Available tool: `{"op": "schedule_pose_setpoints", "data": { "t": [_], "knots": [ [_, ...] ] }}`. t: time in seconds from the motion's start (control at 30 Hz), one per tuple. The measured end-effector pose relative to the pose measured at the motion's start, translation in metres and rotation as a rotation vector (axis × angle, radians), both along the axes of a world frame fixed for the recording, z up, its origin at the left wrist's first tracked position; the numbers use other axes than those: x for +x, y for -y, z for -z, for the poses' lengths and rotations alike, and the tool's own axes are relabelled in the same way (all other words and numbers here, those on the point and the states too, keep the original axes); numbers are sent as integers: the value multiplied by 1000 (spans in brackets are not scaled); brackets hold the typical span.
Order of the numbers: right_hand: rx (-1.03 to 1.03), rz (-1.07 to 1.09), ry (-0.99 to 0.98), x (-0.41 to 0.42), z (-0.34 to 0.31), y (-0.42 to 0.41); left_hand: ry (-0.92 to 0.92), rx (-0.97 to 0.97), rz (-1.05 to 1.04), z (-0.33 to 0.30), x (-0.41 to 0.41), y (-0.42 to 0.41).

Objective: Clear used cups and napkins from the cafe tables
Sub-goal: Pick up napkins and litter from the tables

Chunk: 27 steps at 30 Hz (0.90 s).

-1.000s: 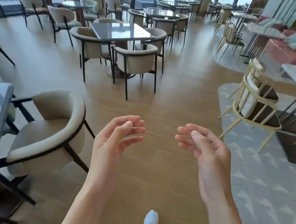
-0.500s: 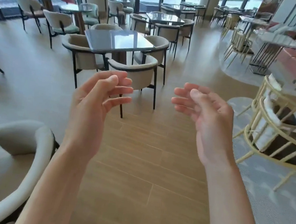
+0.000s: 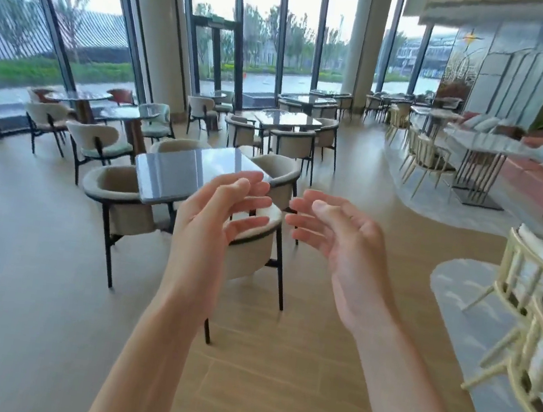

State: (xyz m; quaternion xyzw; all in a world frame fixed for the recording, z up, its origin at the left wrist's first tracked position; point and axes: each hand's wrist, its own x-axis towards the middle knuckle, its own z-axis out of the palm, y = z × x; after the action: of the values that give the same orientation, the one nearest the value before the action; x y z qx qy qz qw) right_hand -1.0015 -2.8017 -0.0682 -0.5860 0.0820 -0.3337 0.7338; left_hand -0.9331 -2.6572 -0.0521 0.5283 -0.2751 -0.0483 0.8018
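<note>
Both my hands are raised in front of me, palms facing each other, fingers loosely curled and apart. My left hand [image 3: 216, 219] and my right hand [image 3: 337, 245] hold nothing. Straight ahead, partly behind my left hand, stands a square grey glossy table [image 3: 178, 169] with beige armchairs around it; the part of its top that shows is bare. I see no cups or napkins on any table in view.
Beige armchairs [image 3: 119, 196] ring the near table. Further tables [image 3: 287, 118] and chairs stand toward the glass wall. On the right are cream slatted chairs [image 3: 537, 275] on a grey rug, a long marble table [image 3: 485, 142] and a pink bench. The floor is wood.
The view has tilted up from the floor to the room. My hands have risen and stayed empty. The grey table ahead is nearer.
</note>
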Motion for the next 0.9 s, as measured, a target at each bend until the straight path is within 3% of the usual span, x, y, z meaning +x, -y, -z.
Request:
{"op": "schedule_pose_setpoints", "data": {
  "t": [0.2,0.43,0.7,0.9],
  "knots": [
    [-133,-28,72,139,-65,81,129,16,-27,-63,131,88],
    [-247,-65,163,272,-88,214,228,15,-109,-89,251,222],
    [-248,-162,206,411,-124,389,131,-85,-319,-115,385,372],
    [-205,-273,221,522,-116,463,155,-58,-449,-111,479,435]
  ]
}}
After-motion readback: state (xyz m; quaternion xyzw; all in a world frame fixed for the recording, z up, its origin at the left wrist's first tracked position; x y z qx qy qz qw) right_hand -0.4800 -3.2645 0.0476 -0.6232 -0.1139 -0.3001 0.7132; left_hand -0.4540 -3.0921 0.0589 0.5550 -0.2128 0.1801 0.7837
